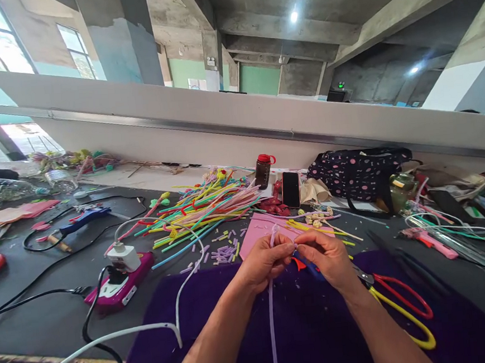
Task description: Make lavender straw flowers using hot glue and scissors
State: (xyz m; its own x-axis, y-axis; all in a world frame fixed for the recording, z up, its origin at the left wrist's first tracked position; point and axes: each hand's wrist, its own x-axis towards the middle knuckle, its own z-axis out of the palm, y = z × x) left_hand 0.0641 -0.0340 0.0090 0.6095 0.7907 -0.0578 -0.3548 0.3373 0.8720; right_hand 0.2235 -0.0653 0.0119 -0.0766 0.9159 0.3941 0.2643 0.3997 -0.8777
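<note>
A lilac pipe cleaner (273,324) hangs down from my left hand (269,260), its lower end over the dark purple cloth. Above the fingers rises its curled lilac top (274,232). My left hand is closed around it, with thumb and forefinger pinched. Close against those fingertips, my right hand (321,253) is closed in a pinch on a tiny lilac bit whose shape I cannot make out. Beneath the hands lies a pink sheet (257,237), and a blue and orange tool (312,268) is partly hidden there. Short cut lilac pieces (226,254) are scattered to the left.
Coloured pipe cleaners (214,203) are heaped behind. Scissors (399,303) with red and yellow handles lie by my right forearm. A magenta power strip (122,283) with cables sits left. A bottle (262,171), a phone (291,190) and a patterned bag (357,175) stand at the back.
</note>
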